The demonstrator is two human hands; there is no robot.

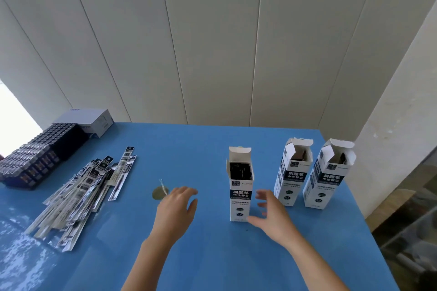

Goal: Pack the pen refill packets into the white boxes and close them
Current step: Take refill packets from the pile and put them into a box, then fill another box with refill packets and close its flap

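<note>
The white box [240, 186] nearest me stands upright near the middle of the blue table [212, 255], its top flap raised and dark packet ends showing in the open mouth; a dark blue band with white characters crosses its front. I have my right hand [272, 215] just beside it on its right, fingers spread and empty, the thumb reaching in toward the foot of the box, though I cannot tell whether it touches. My left hand [176, 210] hovers to the left of the box, apart from it, palm down, fingers loosely extended and holding nothing. Just beyond its fingertips a small round greyish disc [158, 192] lies on the table, with a thin clear strip [163, 186] sticking up from it. Further right, two more white boxes stand side by side, the second box [291, 172] and the third box [327, 176], both with flaps up and dark contents visible inside. Well to the left, a loose heap of pen refill packets [78, 198] fans across the table, long narrow sleeves with black-and-white printing. Behind that heap, at the far left edge, sit dark trays of small black items [35, 160], too blurred for me to identify, and behind them a closed grey-white carton [94, 121].
</note>
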